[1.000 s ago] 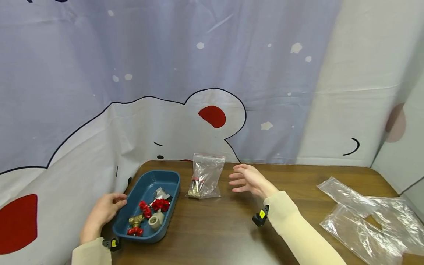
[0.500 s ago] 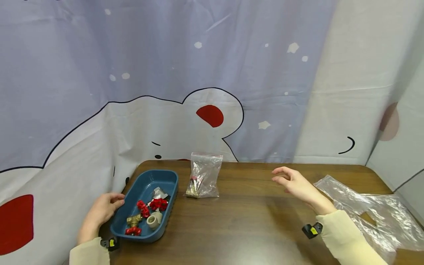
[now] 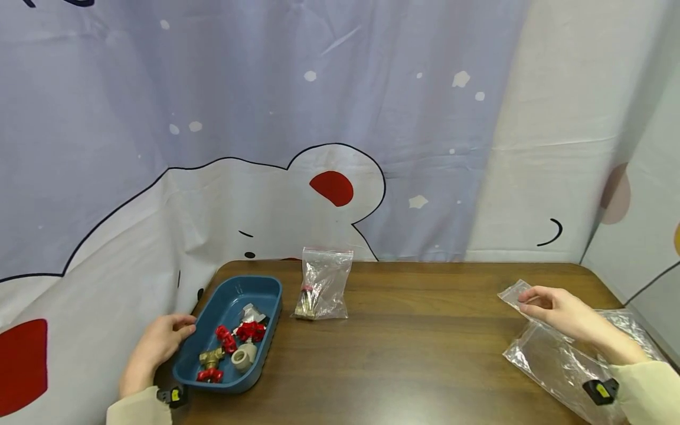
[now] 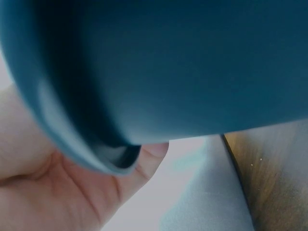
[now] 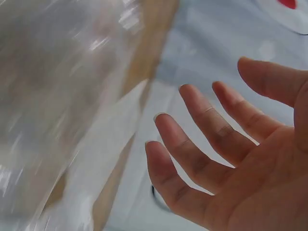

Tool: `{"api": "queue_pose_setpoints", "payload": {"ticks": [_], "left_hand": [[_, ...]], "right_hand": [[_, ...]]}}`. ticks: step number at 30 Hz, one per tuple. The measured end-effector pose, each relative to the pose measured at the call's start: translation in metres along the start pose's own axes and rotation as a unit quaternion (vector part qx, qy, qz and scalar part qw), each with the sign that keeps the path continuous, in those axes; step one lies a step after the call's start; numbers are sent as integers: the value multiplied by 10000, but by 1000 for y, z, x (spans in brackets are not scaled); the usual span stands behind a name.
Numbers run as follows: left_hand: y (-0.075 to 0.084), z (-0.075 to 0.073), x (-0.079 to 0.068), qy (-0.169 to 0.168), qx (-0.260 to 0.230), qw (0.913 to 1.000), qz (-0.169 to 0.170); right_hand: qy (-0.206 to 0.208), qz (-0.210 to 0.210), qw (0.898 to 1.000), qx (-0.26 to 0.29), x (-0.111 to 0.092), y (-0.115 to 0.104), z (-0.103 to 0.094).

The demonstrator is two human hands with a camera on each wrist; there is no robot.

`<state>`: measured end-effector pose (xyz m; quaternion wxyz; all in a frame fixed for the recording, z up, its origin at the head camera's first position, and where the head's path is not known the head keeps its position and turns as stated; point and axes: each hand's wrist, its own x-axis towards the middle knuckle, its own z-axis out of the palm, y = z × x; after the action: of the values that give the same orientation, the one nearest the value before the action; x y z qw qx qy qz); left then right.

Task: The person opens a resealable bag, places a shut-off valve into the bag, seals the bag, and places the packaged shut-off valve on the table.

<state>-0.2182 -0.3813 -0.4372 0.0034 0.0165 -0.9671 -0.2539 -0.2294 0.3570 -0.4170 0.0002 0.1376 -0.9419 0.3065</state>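
Note:
My left hand (image 3: 162,342) is at the left rim of a blue plastic tray (image 3: 183,372), its fingers loosely bent beside the edge. The left wrist view has the palm (image 4: 72,202) partly hidden behind the tray's rim. In the tray lie a brass valve (image 3: 211,358) with a red handle, red handwheels (image 3: 251,332), a whitish pipe fitting (image 3: 244,356) and a clear wrapped piece (image 3: 252,313). At the right, my right hand (image 3: 576,321) hovers over flat clear plastic bags (image 3: 552,366). Its fingers spread apart and hold nothing in the right wrist view.
A clear zip bag (image 3: 330,289) with a brass, red-handled valve (image 3: 305,304) in it stands on the wooden table (image 3: 404,354), right of the tray. Behind the table hangs a printed curtain (image 3: 404,118); another curtain side closes off the right end.
My right hand has moved from near the zip bag to the right, over the flat plastic bags. The left hand stays at the tray's rim. The head view has shifted slightly.

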Motion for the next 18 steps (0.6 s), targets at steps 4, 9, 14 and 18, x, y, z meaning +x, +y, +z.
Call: {"api": "queue_pose_setpoints", "payload": {"ticks": [4, 9, 14, 18], "left_hand": [[0, 0, 0, 3, 7, 10000, -48], [-1, 0, 0, -1, -33, 10000, -90], [-1, 1, 0, 23, -48, 10000, -68], [-1, 1, 0, 29, -23, 10000, -43]], "right_hand": [[-231, 172, 9992, -279, -14, 25, -4], [-503, 386, 9972, -398, -26, 46, -7], [-663, 465, 9944, -675, -33, 59, -6], [-713, 388, 9941, -714, -38, 66, 0]]}}
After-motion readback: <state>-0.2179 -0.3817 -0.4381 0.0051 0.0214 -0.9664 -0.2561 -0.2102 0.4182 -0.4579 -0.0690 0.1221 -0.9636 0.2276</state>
